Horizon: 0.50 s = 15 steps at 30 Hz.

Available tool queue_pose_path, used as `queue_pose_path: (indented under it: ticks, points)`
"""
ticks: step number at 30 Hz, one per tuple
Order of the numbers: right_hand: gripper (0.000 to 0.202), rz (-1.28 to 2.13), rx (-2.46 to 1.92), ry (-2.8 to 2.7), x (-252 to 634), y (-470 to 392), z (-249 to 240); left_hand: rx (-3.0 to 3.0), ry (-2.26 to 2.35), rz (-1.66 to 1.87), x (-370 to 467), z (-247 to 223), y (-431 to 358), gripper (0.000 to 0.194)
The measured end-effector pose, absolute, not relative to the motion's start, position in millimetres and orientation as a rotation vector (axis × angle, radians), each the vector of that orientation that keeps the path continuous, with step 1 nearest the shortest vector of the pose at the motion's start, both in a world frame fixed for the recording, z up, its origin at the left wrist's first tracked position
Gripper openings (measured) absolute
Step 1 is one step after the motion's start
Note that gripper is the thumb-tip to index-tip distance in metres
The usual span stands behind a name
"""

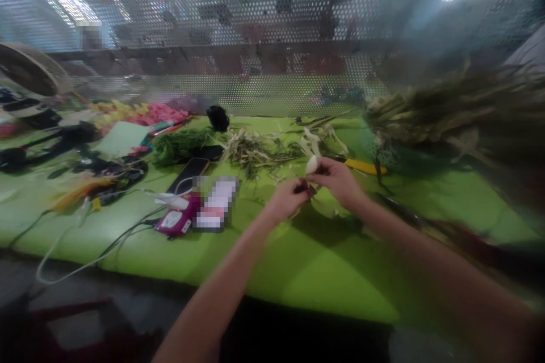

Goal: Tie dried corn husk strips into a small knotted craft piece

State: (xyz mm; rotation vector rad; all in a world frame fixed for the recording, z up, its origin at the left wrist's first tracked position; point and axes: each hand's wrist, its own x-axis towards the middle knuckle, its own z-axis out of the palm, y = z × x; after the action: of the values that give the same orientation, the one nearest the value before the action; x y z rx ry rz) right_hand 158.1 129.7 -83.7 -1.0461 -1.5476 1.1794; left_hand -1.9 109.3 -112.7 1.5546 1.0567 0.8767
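Counter [336,286] in bright green lies beneath both hands. Right hand [339,180] pinches a small pale piece [312,165] between thumb and finger, above the surface. Left hand [288,199] sits just beside it, fingertips drawn together; what they grip, I cannot tell. Dried strips [247,147] lie beyond, a yellow handle [365,167] near the right hand, and 2 phones [218,204] to the left, near a magenta device [182,218].
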Motion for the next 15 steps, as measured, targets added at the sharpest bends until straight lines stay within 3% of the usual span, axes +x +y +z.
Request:
queue_pose_path:
  ticks: [5,10,15]
  points:
    - [0.023,1.096,-1.029,-1.470,163.4,136.2,-81.8,1.362,1.015,0.969,-3.8,-118.3,112.9,0.028]
    - [0.046,1.069,-1.039,-1.344,169.1,140.9,-80.1,1.081,1.008,1.126,-6.7,-118.0,115.3,0.028]
    - [0.036,1.267,-1.166,-1.542,164.0,138.8,-88.1,0.967,0.940,1.206,-8.5,-113.7,115.0,0.029]
